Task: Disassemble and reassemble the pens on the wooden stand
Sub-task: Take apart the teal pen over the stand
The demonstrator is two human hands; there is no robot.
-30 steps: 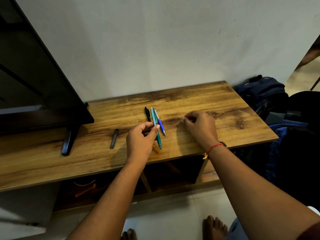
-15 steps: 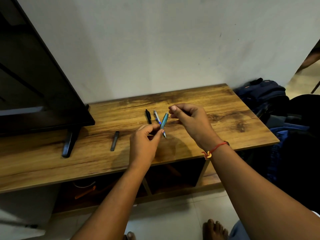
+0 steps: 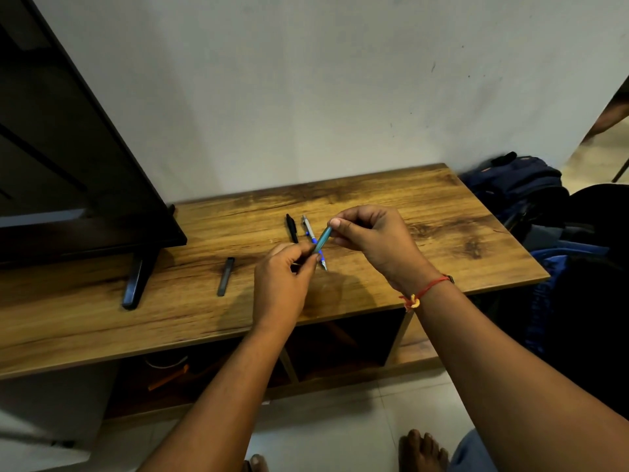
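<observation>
A teal pen (image 3: 322, 239) is held slanted in the air above the wooden stand (image 3: 391, 212). My left hand (image 3: 284, 284) pinches its lower end and my right hand (image 3: 372, 241) pinches its upper end. Behind the hands a black pen (image 3: 291, 227) and a blue and silver pen (image 3: 311, 236) lie side by side on the stand; the blue pen's metal tip pokes out near my left fingers. A dark grey pen part (image 3: 226, 276) lies alone on the wood to the left.
A black TV (image 3: 68, 158) stands on the left of the stand, its foot (image 3: 136, 281) reaching toward the front edge. Bags (image 3: 531, 195) are piled on the floor at the right. Open shelves (image 3: 340, 345) sit below the top.
My left hand lifted the teal pen off the stand. My right hand came up from the wood and took hold of the pen's upper end.
</observation>
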